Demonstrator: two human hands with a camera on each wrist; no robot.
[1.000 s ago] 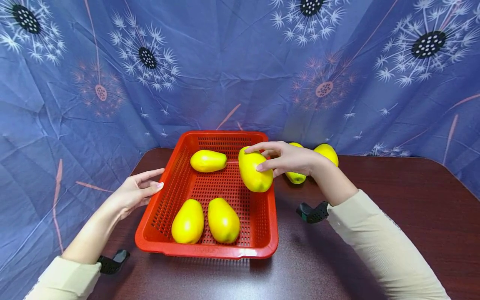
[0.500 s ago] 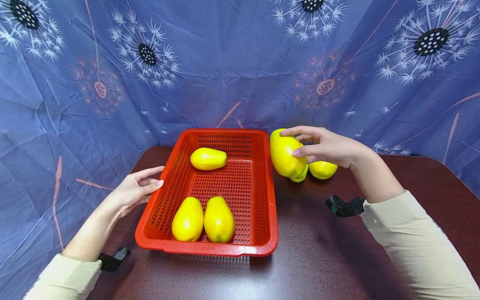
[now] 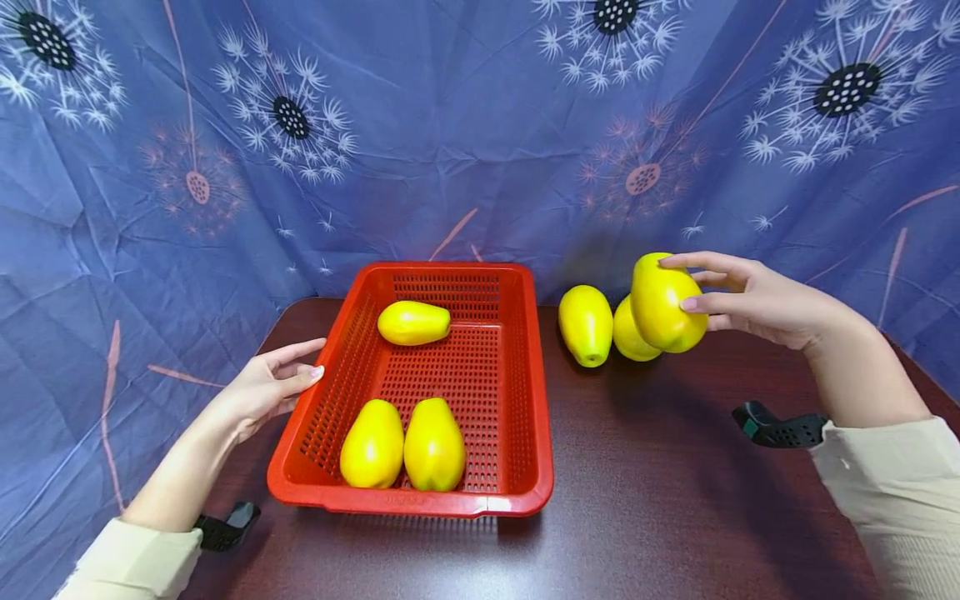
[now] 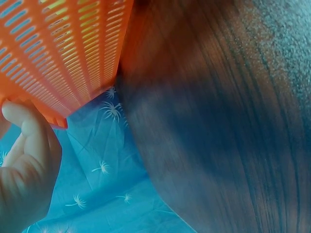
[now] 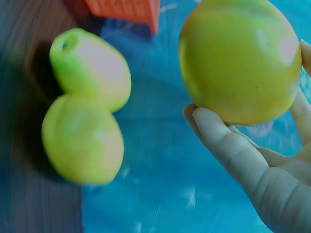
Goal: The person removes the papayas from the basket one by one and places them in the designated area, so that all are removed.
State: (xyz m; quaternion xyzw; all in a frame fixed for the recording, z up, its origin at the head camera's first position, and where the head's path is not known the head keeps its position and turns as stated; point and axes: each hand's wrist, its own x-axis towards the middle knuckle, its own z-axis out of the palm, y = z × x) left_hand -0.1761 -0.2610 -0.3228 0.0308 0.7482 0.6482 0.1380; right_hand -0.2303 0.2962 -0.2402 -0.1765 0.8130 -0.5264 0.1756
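Moved rightward over the past second: the person's right hand point(image 3: 757, 304) and the smooth yellow oblong fruit point(image 3: 666, 304) it carries, from above the right side of the red plastic slotted basket point(image 3: 408, 502) to well beyond it. Inside the basket, the plump yellow front-right fruit point(image 3: 435, 444) has shifted left and now lies against its neighbour.

Left to right from where I stand: cream left sleeve point(image 3: 131, 557), black plastic left wrist mount point(image 3: 228, 527), then the left hand point(image 3: 270, 387), thumb and fingers pinching the basket's left rim. Basket sits level on the dark red-brown wooden table point(image 3: 637, 508). In it, near the front, a rounded yellow front-left fruit point(image 3: 372, 444); towards the back, a slimmer yellow back fruit point(image 3: 414, 323) lying crosswise, apart from the front pair.

Right of the basket, on the table: a long yellow fruit point(image 3: 587, 325), just beside it a rounder yellow fruit point(image 3: 628, 333), partly hidden by the carried one. Right hand grasps the carried fruit between thumb and fingers, off the table; the right-wrist view shows a gap between it and those two. Farthest right, black plastic right wrist mount point(image 3: 780, 427) and cream right sleeve point(image 3: 892, 483). Behind everything, blue cloth with dandelion print point(image 3: 450, 125).
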